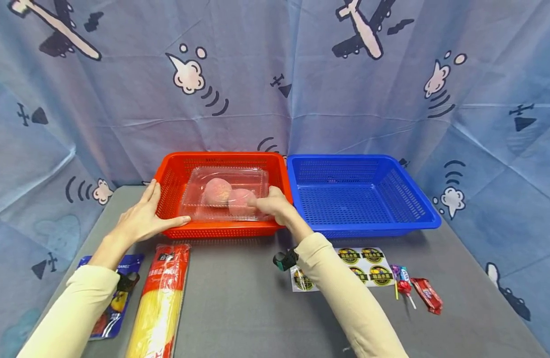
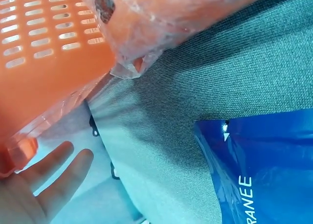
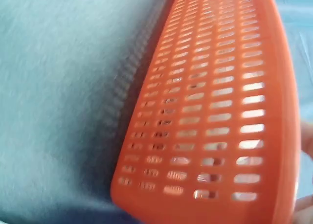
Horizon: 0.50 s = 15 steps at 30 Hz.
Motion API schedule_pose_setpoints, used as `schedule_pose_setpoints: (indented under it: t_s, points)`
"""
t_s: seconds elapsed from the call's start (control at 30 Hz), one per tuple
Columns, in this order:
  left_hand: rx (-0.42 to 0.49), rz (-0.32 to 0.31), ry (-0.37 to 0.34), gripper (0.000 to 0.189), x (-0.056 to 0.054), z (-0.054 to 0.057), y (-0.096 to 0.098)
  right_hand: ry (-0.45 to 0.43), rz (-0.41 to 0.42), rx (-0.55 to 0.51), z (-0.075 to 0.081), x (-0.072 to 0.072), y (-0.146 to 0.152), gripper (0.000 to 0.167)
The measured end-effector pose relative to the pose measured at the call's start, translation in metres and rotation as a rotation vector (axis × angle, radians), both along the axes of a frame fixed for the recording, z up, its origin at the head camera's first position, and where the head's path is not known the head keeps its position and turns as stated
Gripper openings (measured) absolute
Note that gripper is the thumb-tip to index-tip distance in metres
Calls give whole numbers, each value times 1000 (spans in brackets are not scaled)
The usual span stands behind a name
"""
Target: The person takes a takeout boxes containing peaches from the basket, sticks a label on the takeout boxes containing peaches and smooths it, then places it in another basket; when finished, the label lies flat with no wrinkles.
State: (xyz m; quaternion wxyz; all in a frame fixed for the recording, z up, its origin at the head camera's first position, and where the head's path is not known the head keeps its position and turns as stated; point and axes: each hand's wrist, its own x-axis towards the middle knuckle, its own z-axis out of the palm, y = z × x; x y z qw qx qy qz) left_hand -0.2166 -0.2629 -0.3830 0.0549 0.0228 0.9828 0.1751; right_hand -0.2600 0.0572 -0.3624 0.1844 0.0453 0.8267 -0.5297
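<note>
Resting fairly straight-fingered, the left hand [image 1: 139, 217] touches the red basket [image 1: 225, 229] at upper-left centre frame; the right hand [image 1: 276, 205], its grip impossible to tell, reaches over the right end of the clear box [image 1: 248, 178] inside. An uneven pull could tip the box and knock its two peaches [image 1: 218, 192] together.

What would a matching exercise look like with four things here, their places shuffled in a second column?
1. Clear container
2. Left hand
3. Noodle packet
4. Lollipops

A. Beside the blue pouch
B. At the left end of the red basket
C. Beside the small red packet
D. Inside the red basket

Pairs: 1-D, 2-B, 3-A, 4-C
</note>
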Motion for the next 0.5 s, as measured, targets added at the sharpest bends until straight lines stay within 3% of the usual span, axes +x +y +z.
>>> schedule_pose_setpoints:
  t_s: [0.23, 0.5]
  points:
    - [10, -5, -16, 137, 0, 2, 0, -89, -48, -223, 5, -1, -3, 66]
    - [48, 13, -32, 139, -1, 1, 0, -161, -115, -388, 6, -1, -5, 72]
